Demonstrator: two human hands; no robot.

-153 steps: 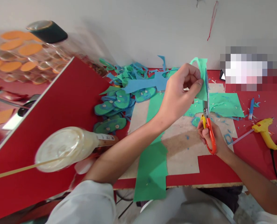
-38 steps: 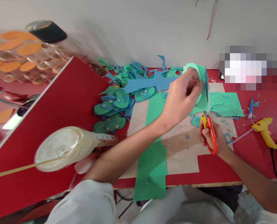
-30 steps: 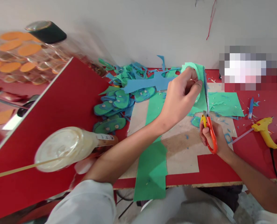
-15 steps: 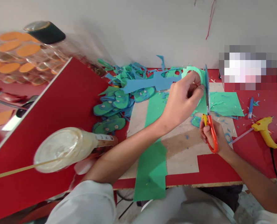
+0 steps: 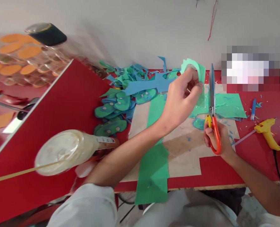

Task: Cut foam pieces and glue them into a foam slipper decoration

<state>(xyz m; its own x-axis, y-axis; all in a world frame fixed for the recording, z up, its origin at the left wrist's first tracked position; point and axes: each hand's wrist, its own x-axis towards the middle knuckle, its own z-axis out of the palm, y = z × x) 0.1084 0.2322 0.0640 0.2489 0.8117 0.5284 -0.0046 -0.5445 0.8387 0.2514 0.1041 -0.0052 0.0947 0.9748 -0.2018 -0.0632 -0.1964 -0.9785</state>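
Note:
My left hand (image 5: 183,96) pinches a green foam sheet piece (image 5: 202,71) with a curved cut-out, held up over the work surface. My right hand (image 5: 216,138) grips scissors (image 5: 213,94) with orange and yellow handles, blades pointing up and away from me. A narrow gap lies between the blades and the green piece. Below the scissors, a small green-and-blue foam shape (image 5: 198,123) rests on the beige board (image 5: 184,157). Flat green foam sheets (image 5: 229,105) lie there too, one strip (image 5: 154,176) hanging over the table's front edge.
Stacked green-and-blue foam cut-outs (image 5: 111,108) and heaped scraps (image 5: 130,74) lie at the back left, beside a blue strip (image 5: 146,86). A yellow glue gun (image 5: 268,132) and blue marker (image 5: 253,108) are on the right. A white-lidded bottle (image 5: 66,153) stands left, by a red panel (image 5: 66,101).
My left hand and the green piece have shifted slightly left, away from the blades. The scissors have moved a little right, and the piece is now apart from them.

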